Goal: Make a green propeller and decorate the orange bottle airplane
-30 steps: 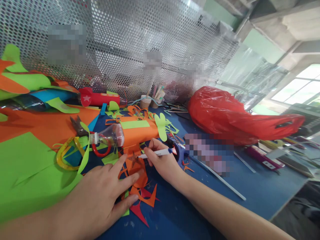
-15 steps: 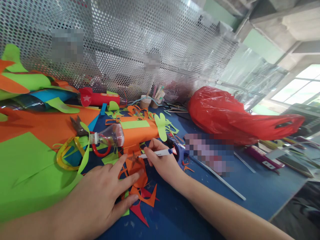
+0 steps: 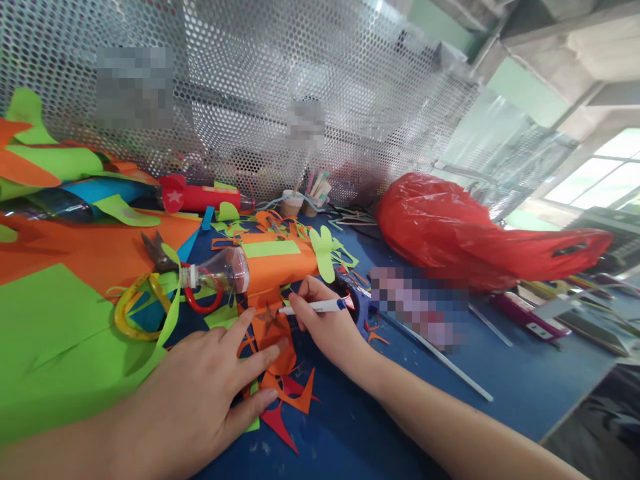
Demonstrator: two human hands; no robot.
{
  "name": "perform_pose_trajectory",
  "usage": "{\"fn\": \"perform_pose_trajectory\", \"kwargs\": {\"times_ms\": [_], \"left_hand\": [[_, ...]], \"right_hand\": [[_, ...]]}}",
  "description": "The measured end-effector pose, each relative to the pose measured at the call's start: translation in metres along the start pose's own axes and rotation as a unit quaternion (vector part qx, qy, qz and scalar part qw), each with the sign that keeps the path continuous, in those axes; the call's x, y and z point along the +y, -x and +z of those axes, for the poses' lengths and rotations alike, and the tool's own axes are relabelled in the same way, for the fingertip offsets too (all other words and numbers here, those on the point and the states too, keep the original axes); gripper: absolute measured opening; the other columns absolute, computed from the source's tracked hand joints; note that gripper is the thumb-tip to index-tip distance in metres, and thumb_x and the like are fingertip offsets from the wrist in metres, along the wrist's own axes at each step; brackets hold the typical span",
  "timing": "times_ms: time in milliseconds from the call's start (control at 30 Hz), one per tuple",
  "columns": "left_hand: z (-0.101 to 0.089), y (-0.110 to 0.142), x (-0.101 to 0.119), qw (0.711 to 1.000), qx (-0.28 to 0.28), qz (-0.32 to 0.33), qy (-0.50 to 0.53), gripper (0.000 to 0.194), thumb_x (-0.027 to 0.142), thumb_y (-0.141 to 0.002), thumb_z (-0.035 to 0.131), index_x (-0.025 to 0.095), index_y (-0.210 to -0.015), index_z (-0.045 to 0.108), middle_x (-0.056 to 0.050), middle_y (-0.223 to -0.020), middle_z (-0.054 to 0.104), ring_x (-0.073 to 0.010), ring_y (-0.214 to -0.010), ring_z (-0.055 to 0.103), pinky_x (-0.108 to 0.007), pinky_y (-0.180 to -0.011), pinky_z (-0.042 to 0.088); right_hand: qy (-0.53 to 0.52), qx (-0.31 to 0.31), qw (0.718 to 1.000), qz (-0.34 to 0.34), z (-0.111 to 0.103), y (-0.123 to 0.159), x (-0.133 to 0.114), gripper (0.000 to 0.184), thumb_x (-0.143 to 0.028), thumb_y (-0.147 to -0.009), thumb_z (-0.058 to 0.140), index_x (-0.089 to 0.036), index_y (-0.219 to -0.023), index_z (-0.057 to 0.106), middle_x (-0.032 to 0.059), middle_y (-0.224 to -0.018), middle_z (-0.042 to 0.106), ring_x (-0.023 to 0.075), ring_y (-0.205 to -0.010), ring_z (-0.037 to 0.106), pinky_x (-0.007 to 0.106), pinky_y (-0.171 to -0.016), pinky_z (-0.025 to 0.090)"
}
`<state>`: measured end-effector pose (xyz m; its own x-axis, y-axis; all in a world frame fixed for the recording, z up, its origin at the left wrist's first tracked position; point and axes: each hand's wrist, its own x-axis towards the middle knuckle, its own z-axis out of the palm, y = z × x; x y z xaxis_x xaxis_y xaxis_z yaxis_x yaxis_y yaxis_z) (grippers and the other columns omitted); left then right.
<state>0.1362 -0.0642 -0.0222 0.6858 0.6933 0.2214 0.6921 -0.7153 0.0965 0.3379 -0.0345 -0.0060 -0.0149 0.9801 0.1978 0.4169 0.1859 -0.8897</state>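
Note:
My right hand (image 3: 327,320) is closed around a white marker (image 3: 320,306) with a blue end. The marker's tip is at the edge of a dark star (image 3: 270,317) on an orange paper wing (image 3: 281,357). My left hand (image 3: 210,380) lies with fingers spread, its fingertips on and beside that wing. The wing joins a clear plastic bottle (image 3: 223,270) wrapped in orange paper (image 3: 280,265), with a light green strip (image 3: 273,249) on top and a green paper tail (image 3: 324,253) at its right end. The bottle lies on its side, neck pointing left.
Yellow-handled scissors (image 3: 137,313) and red-handled scissors (image 3: 203,303) lie to the left, by green paper (image 3: 55,333). A blue tape dispenser (image 3: 361,307), a white stick (image 3: 440,360) and a red plastic bag (image 3: 440,227) are to the right. Paper scraps (image 3: 285,407) litter the blue table.
The marker's tip has shifted very slightly right along the star's edge. My left hand has stayed in place on the wing.

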Motion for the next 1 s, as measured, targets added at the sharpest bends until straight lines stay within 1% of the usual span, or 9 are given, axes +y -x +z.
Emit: {"fn": "perform_pose_trajectory", "kwargs": {"times_ms": [67,167,267,400,567,667,867,933,1000], "left_hand": [[-0.0016,-0.0015,-0.0001,1.0,-0.008,0.007,-0.01,0.044,0.054,-0.095,0.033,0.04,-0.128,0.059,-0.017,-0.14,0.051,-0.0351,-0.098,0.066,-0.052,-0.075,0.054],[-0.0015,-0.0027,0.0004,1.0,-0.006,0.01,-0.022,0.045,0.054,-0.095,0.033,0.04,-0.129,0.059,-0.017,-0.139,0.052,-0.0337,-0.096,0.066,-0.051,-0.076,0.055],[-0.0004,-0.0028,0.0011,0.999,-0.006,0.01,-0.032,0.045,0.054,-0.095,0.032,0.04,-0.129,0.058,-0.016,-0.139,0.051,-0.0319,-0.096,0.067,-0.051,-0.077,0.055],[-0.0014,-0.0026,0.001,0.999,-0.012,0.012,-0.033,0.045,0.054,-0.096,0.031,0.04,-0.13,0.057,-0.018,-0.139,0.051,-0.0319,-0.097,0.067,-0.052,-0.077,0.055],[-0.0042,-0.0032,0.0011,0.999,-0.011,0.015,-0.029,0.045,0.053,-0.096,0.031,0.039,-0.128,0.059,-0.019,-0.139,0.051,-0.0325,-0.096,0.067,-0.052,-0.075,0.056],[-0.0039,-0.0033,0.0015,0.999,-0.009,0.012,-0.03,0.045,0.053,-0.096,0.032,0.038,-0.128,0.06,-0.02,-0.138,0.052,-0.0325,-0.093,0.068,-0.053,-0.075,0.056],[-0.0019,-0.0029,0.0001,1.0,-0.019,0.011,-0.02,0.046,0.053,-0.096,0.029,0.039,-0.129,0.058,-0.02,-0.14,0.05,-0.0352,-0.1,0.066,-0.054,-0.077,0.055],[-0.0021,-0.0034,-0.0004,0.999,-0.024,0.009,-0.019,0.047,0.054,-0.096,0.028,0.04,-0.13,0.057,-0.02,-0.141,0.049,-0.0352,-0.1,0.066,-0.054,-0.077,0.055],[-0.0023,-0.0037,-0.0005,0.999,-0.029,0.01,-0.019,0.047,0.055,-0.096,0.028,0.04,-0.131,0.056,-0.02,-0.141,0.049,-0.035,-0.1,0.067,-0.054,-0.077,0.055]], "right_hand": [[-0.001,0.0,1.0,0.002,0.0001,-0.0002,0.0,0.023,-0.027,-0.084,0.052,-0.023,-0.066,0.039,-0.0081,-0.05,0.043,0.0106,-0.048,0.041,0.023,-0.05,0.032],[-0.005,-0.011,1.0,0.007,0.0002,-0.0005,0.0006,0.023,-0.027,-0.084,0.052,-0.023,-0.065,0.04,-0.0079,-0.05,0.045,0.0106,-0.047,0.041,0.023,-0.05,0.032],[-0.007,-0.002,1.0,0.001,0.0002,-0.0006,0.0013,0.023,-0.026,-0.084,0.052,-0.023,-0.065,0.039,-0.0079,-0.05,0.044,0.0104,-0.048,0.041,0.023,-0.05,0.032],[-0.009,-0.013,1.0,0.002,-0.0002,-0.0007,0.0011,0.023,-0.026,-0.084,0.052,-0.023,-0.065,0.039,-0.008,-0.05,0.044,0.0104,-0.047,0.04,0.023,-0.05,0.032],[-0.004,0.0,1.0,0.002,0.0002,-0.0005,0.0009,0.022,-0.024,-0.084,0.051,-0.023,-0.066,0.039,-0.0084,-0.05,0.042,0.0104,-0.048,0.039,0.023,-0.05,0.031],[-0.007,-0.005,1.0,0.007,0.0004,-0.0002,0.0012,0.022,-0.025,-0.084,0.051,-0.023,-0.066,0.039,-0.0085,-0.05,0.042,0.0102,-0.048,0.04,0.023,-0.05,0.031],[-0.012,-0.01,1.0,0.002,0.0001,-0.0014,0.0027,0.022,-0.027,-0.085,0.052,-0.023,-0.067,0.04,-0.0082,-0.05,0.044,0.0101,-0.048,0.04,0.023,-0.05,0.032],[-0.011,-0.017,1.0,0.003,-0.0001,-0.0016,0.0029,0.022,-0.027,-0.085,0.052,-0.023,-0.067,0.04,-0.008,-0.05,0.045,0.01,-0.048,0.04,0.023,-0.05,0.032],[-0.004,-0.01,1.0,-0.001,-0.0002,-0.0015,0.0027,0.023,-0.026,-0.085,0.052,-0.023,-0.066,0.039,-0.0079,-0.051,0.044,0.0099,-0.048,0.04,0.022,-0.05,0.032]]}}
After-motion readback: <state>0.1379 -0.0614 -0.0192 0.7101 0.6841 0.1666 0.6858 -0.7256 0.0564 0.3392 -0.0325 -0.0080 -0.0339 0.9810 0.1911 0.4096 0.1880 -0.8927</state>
